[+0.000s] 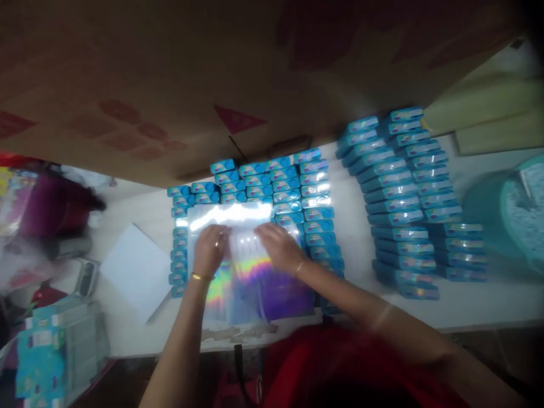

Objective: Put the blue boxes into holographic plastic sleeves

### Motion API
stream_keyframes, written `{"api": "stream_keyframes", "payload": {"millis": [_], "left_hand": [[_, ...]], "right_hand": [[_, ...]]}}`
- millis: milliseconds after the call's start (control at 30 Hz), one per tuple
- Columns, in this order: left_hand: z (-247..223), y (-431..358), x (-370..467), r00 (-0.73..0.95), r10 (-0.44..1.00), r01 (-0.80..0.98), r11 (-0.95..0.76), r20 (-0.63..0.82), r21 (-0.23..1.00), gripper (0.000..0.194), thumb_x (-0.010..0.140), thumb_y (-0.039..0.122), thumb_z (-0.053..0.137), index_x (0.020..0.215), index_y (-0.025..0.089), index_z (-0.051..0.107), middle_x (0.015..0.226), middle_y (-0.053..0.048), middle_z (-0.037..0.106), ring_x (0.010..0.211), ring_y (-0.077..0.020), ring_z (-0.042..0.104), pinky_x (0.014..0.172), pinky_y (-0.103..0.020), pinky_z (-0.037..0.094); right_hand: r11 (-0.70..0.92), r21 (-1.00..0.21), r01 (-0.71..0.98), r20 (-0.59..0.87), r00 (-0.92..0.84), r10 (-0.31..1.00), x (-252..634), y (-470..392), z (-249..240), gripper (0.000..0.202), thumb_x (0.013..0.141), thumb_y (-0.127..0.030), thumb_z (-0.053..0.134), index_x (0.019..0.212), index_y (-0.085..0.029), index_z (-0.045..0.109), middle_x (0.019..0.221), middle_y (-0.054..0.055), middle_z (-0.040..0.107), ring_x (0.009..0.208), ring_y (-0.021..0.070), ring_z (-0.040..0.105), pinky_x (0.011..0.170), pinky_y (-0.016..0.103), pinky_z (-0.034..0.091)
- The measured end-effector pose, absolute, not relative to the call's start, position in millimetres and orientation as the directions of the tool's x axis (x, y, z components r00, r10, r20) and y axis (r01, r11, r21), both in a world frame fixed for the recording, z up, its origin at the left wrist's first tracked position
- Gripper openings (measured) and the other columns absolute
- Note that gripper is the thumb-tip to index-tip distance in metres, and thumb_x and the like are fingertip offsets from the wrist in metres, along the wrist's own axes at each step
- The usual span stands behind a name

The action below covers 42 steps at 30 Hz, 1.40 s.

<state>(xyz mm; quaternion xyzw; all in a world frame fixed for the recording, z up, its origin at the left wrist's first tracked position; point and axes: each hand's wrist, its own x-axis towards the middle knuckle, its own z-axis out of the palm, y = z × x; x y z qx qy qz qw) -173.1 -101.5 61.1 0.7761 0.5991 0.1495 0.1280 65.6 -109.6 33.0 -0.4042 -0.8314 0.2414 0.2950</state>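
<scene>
Shiny sheet (250, 280) lies between blue boxes (319, 226) over the counter (138, 207); left hand (209, 249) and right hand (280, 249) fingers (265, 230) touch it, grip too blurred to tell. Uneven pulling could crease it or shift boxes.

Your holographic sheet (250, 277) is silvery white along its top, banded with rainbow streaks of yellow, green and pink across its middle, and deep violet at lower right. The small cartons (319, 226) around it are turquoise-blue with paler printed patches, matching the stacked cartons (402, 192) right of centre. Above, you face a brown cardboard box (178, 56) printed with red shapes, one a triangle. The tabletop (352, 226) is white, the tub (488, 201) at far right teal. You wear a gold bracelet (202, 276) and a red garment (340, 368).
</scene>
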Motion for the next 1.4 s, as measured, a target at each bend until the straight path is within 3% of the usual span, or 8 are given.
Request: {"api": "stream_keyframes", "payload": {"millis": [367, 700, 833, 933, 1000, 1100, 1267, 1400], "left_hand": [[37.3, -126.4, -200.0, 0.342, 0.937, 0.932, -0.331, -0.063, 0.148, 0.028, 0.092, 0.024, 0.043, 0.111, 0.022, 0.065, 0.098, -0.011, 0.066, 0.088, -0.0232, 0.055, 0.077, -0.038, 0.040], [33.4, -152.4, -205.0, 0.321, 0.947, 0.904, -0.298, -0.027, 0.308, 0.027, 0.089, 0.019, 0.047, 0.109, 0.025, 0.064, 0.125, -0.011, 0.062, 0.111, -0.0265, 0.053, 0.088, -0.042, 0.039], [58.7, -180.3, -193.9, 0.277, 0.961, 0.885, -0.259, 0.010, 0.386, 0.016, 0.087, 0.020, 0.051, 0.095, 0.022, 0.064, 0.101, -0.008, 0.070, 0.096, -0.0232, 0.060, 0.085, -0.040, 0.040], [97.3, -200.1, -174.6, 0.033, 0.992, 0.833, -0.094, 0.121, 0.545, 0.002, 0.084, 0.023, 0.059, 0.084, 0.021, 0.061, 0.083, -0.003, 0.068, 0.081, -0.0187, 0.061, 0.084, -0.038, 0.040], [120.3, -205.8, -157.8, -0.280, 0.949, 0.677, 0.089, 0.144, 0.731, 0.006, 0.082, 0.025, 0.064, 0.084, 0.021, 0.060, 0.082, -0.002, 0.064, 0.080, -0.0168, 0.060, 0.081, -0.035, 0.043], [137.2, -201.2, -132.6, -0.562, 0.826, 0.275, 0.239, -0.046, 0.931, 0.012, 0.078, 0.028, 0.067, 0.081, 0.020, 0.058, 0.078, 0.001, 0.060, 0.076, -0.0138, 0.058, 0.075, -0.029, 0.047], [124.2, -183.7, -99.7, -0.551, 0.773, -0.045, 0.351, -0.316, 0.935, 0.019, 0.071, 0.031, 0.072, 0.075, 0.018, 0.059, 0.070, 0.002, 0.059, 0.070, -0.0115, 0.057, 0.072, -0.025, 0.046], [93.9, -169.1, -66.4, -0.488, 0.781, -0.065, 0.413, -0.390, 0.909, 0.021, 0.066, 0.031, 0.075, 0.073, 0.017, 0.061, 0.068, 0.002, 0.060, 0.068, -0.0116, 0.056, 0.070, -0.025, 0.045]], "right_hand": [[0.525, -0.567, 0.635, 0.090, -0.585, 0.806, 6.9, -139.7, -13.8, 0.035, 0.096, -0.019, 0.046, 0.130, -0.021, 0.054, 0.135, 0.010, 0.056, 0.125, 0.0232, 0.045, 0.102, 0.042, 0.033], [0.541, -0.550, 0.636, 0.096, -0.595, 0.798, 7.0, -139.5, -10.3, 0.036, 0.096, -0.019, 0.042, 0.129, -0.021, 0.056, 0.134, 0.010, 0.056, 0.124, 0.0235, 0.045, 0.101, 0.043, 0.032], [0.533, -0.572, 0.623, 0.082, -0.603, 0.793, 7.2, -137.6, -11.4, 0.037, 0.095, -0.016, 0.042, 0.129, -0.019, 0.055, 0.134, 0.011, 0.056, 0.125, 0.0243, 0.044, 0.101, 0.043, 0.033], [0.491, -0.653, 0.577, 0.060, -0.606, 0.793, 9.3, -134.2, -8.0, 0.037, 0.094, -0.016, 0.043, 0.128, -0.019, 0.056, 0.135, 0.012, 0.055, 0.125, 0.0250, 0.044, 0.103, 0.045, 0.034], [0.412, -0.770, 0.487, 0.078, -0.569, 0.818, 12.3, -133.1, 1.2, 0.034, 0.095, -0.026, 0.044, 0.125, -0.019, 0.058, 0.132, 0.012, 0.057, 0.124, 0.0251, 0.045, 0.104, 0.047, 0.034], [0.146, -0.968, 0.204, 0.038, -0.456, 0.889, 17.6, -137.3, 26.5, 0.045, 0.096, -0.049, 0.036, 0.115, -0.018, 0.063, 0.119, 0.012, 0.063, 0.117, 0.0234, 0.052, 0.101, 0.044, 0.040], [-0.421, -0.897, -0.130, -0.349, -0.374, 0.859, 33.8, -153.6, 67.2, 0.042, 0.083, -0.061, 0.053, 0.087, -0.020, 0.063, 0.077, 0.001, 0.065, 0.076, 0.0158, 0.061, 0.075, 0.031, 0.050], [-0.373, -0.927, -0.039, -0.365, -0.127, 0.922, 75.2, -152.4, 72.8, 0.034, 0.082, -0.052, 0.056, 0.070, -0.021, 0.055, 0.064, -0.003, 0.055, 0.063, 0.0126, 0.052, 0.066, 0.026, 0.046]]}}
